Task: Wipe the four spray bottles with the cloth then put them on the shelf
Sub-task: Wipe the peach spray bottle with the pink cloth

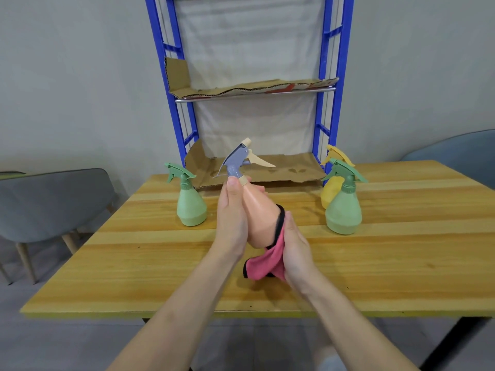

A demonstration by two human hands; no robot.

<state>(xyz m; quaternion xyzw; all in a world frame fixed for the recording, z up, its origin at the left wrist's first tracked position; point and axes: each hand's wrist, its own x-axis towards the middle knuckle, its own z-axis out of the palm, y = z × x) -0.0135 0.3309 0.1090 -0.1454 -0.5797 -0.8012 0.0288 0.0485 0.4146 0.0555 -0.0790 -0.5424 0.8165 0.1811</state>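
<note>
My left hand (232, 218) grips a peach spray bottle (261, 218) with a grey-blue trigger head, tilted above the table. My right hand (296, 246) holds a pink cloth (266, 263) with black edging against the bottle's lower right side. A green spray bottle (190, 203) stands on the table to the left. Another green bottle (343, 207) stands to the right, with a yellow bottle (330, 191) partly hidden behind it. The blue shelf (257, 89) rises behind the table, its two cardboard-lined levels bare.
The wooden table (160, 263) runs wide in front of me. Grey chairs stand at the left (53, 204) and far right (455, 153). The lower cardboard shelf level (281, 170) sits at tabletop height between the standing bottles.
</note>
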